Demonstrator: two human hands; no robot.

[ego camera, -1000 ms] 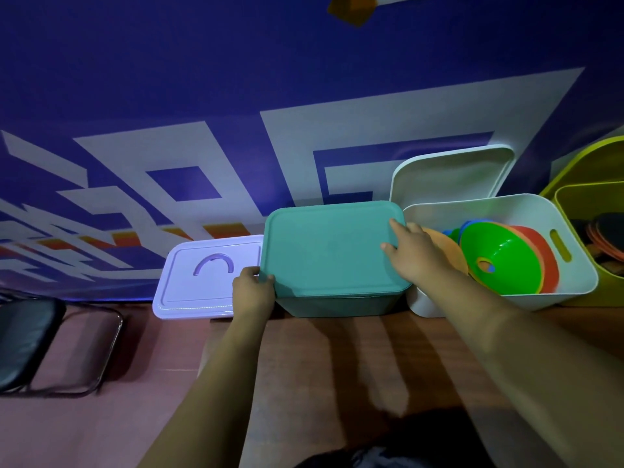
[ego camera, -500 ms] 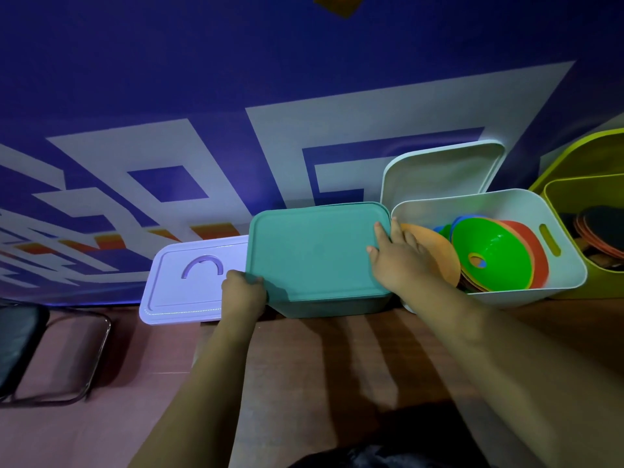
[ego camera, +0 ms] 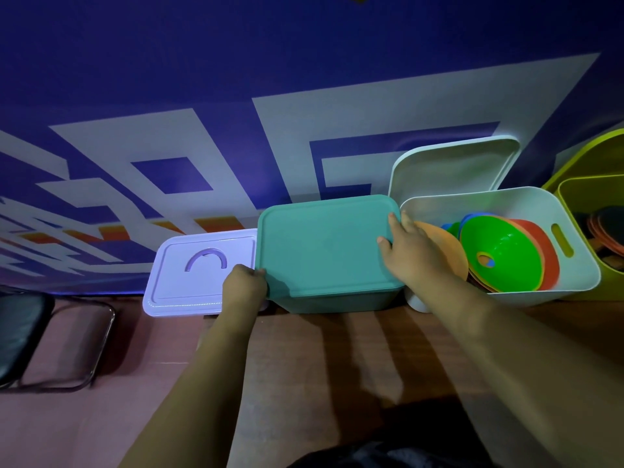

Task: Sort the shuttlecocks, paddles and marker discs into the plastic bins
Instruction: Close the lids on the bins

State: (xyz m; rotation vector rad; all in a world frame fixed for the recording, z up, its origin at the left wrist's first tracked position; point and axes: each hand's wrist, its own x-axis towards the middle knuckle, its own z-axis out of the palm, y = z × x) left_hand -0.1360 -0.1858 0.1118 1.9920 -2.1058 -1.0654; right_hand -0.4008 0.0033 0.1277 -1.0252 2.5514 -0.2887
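A teal bin (ego camera: 337,302) stands on the brown surface (ego camera: 337,366), just past centre toward 12 o'clock, and a teal lid (ego camera: 324,244) lies flat on it, matte, square with rounded corners and a shallow raised rim. The left grip (ego camera: 244,287) is closed on the lid's near corner at its 8 o'clock, fingers curled around the edge. The right grip (ego camera: 415,255) holds the lid's edge at 3 o'clock, thumb pressed on top and fingers reaching over the side into the gap beside the next bin.

Touching the teal bin at its 3 o'clock is a white bin (ego camera: 574,278), open, with a slot handle in its far wall. Marker discs (ego camera: 503,255) lean stacked inside it: a bright green one in front with a hole in the middle, red-orange and blue ones behind, and a pale orange one partly hidden by the right wrist. A white lid (ego camera: 452,170) stands tilted behind this bin, at its 12 o'clock.

At 9 o'clock of the teal bin, a lavender lid (ego camera: 189,288) with an arched handle recess juts past the surface's edge. A yellow-green bin (ego camera: 611,287) at the far 3 o'clock edge holds dark round shapes (ego camera: 607,224), too dim to name
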